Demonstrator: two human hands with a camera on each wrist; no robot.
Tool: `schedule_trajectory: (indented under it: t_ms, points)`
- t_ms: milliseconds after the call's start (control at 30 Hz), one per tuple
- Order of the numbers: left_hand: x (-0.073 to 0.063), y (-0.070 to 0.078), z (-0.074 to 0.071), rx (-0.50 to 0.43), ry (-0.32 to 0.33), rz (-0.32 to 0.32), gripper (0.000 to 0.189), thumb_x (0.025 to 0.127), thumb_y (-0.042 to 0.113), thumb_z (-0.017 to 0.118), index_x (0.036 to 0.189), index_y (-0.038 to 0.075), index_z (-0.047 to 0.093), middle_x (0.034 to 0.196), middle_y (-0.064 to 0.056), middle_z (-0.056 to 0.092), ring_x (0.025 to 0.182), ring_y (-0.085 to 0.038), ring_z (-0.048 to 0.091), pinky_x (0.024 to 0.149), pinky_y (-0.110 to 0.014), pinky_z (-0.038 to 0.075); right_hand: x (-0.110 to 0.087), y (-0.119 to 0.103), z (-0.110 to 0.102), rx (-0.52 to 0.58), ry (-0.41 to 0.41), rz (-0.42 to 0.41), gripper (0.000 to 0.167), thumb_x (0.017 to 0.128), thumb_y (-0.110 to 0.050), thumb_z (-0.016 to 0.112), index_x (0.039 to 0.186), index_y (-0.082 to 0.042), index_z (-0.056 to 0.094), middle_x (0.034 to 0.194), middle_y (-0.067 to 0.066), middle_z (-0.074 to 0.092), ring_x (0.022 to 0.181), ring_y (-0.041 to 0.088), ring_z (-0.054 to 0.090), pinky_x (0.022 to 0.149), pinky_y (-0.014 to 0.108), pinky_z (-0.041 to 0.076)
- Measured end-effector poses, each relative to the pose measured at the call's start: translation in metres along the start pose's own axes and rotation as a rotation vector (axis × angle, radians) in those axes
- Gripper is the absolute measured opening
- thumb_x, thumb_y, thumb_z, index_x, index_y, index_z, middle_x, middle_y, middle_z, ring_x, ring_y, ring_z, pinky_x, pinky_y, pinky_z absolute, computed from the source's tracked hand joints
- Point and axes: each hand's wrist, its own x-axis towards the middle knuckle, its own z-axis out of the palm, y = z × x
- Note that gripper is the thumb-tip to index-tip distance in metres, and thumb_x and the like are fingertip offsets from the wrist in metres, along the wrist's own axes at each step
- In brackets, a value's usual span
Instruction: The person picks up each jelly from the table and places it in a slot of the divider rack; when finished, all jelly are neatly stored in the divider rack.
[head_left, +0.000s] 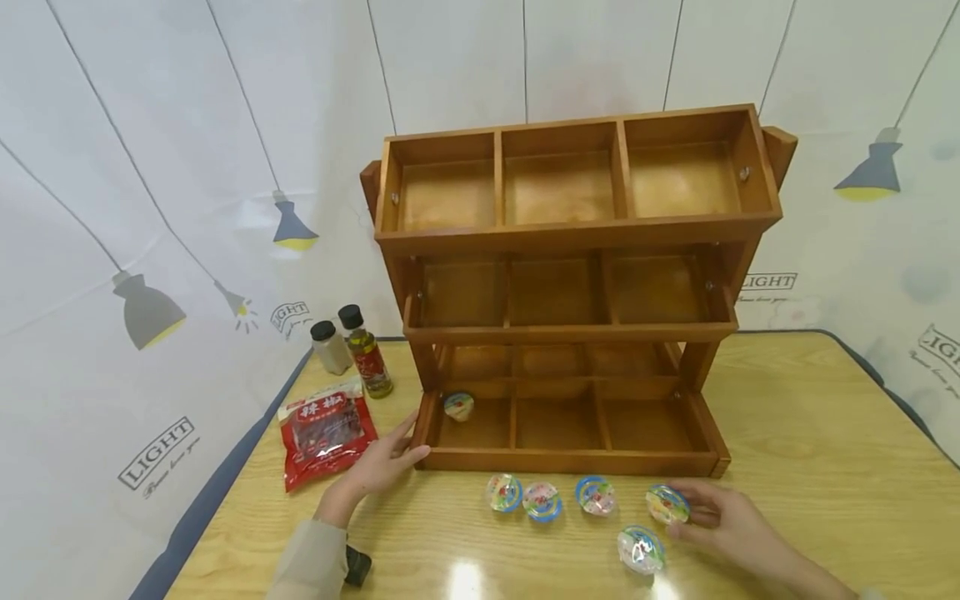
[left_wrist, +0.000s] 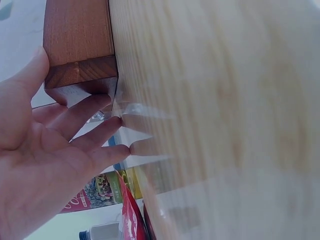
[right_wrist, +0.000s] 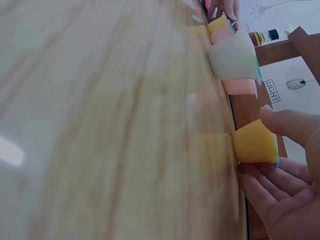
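Note:
My right hand (head_left: 716, 521) pinches a yellow jelly cup (head_left: 667, 504) between thumb and fingers at the right end of a loose row. In the right wrist view that cup's yellow side shows low over the tabletop. Beside it are a whitish jelly cup (head_left: 641, 550) and several others, including a pink one (head_left: 596, 496). My left hand (head_left: 382, 462) rests at the left front corner of a brown wooden rack (head_left: 570, 461), its fingers loosely extended and its thumb against the wood. One jelly cup (head_left: 459, 407) sits in the rack's bottom left compartment.
Left of the rack stand an oil bottle (head_left: 370, 358) and a black-capped jar (head_left: 331, 347). A red packet of dried chilies (head_left: 327, 429) lies before them. The rack has three stepped tiers with dividers. A small black object (head_left: 357, 567) lies by my left sleeve.

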Motion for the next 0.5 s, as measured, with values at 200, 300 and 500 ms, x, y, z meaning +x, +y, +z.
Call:
schedule_trajectory:
  t_ms: [200,300,500]
  points:
    - [0.0,0.0,-0.001,0.007,0.007,0.012,0.071,0.085,0.042,0.053,0.143,0.022,0.018,0.128,-0.017,0.05,0.118,-0.03,0.049,0.098,-0.047,0.036,0.001,0.0,-0.002,0.021,-0.012,-0.001,0.054,0.074,-0.021,0.07,0.116,0.008,0.05,0.106,0.024,0.059,0.089,-0.007,0.056,0.073,0.013,0.049]
    - [-0.001,0.0,-0.001,0.015,0.01,0.018,0.071,0.085,0.042,0.053,0.143,0.021,0.018,0.128,-0.017,0.05,0.118,-0.03,0.048,0.098,-0.047,0.036,0.001,-0.002,-0.003,0.017,-0.009,0.004,0.053,0.074,-0.02,0.07,0.116,0.006,0.051,0.106,0.024,0.059,0.088,-0.007,0.057,0.073,0.014,0.049]
    - [-0.001,0.0,-0.001,0.02,0.007,0.022,0.07,0.086,0.041,0.053,0.143,0.021,0.018,0.13,-0.017,0.048,0.119,-0.031,0.048,0.098,-0.047,0.035,0.005,-0.015,-0.015,0.031,-0.003,-0.057,0.048,0.076,-0.011,0.068,0.115,0.009,0.049,0.103,0.021,0.06,0.09,-0.008,0.056,0.071,0.018,0.051]
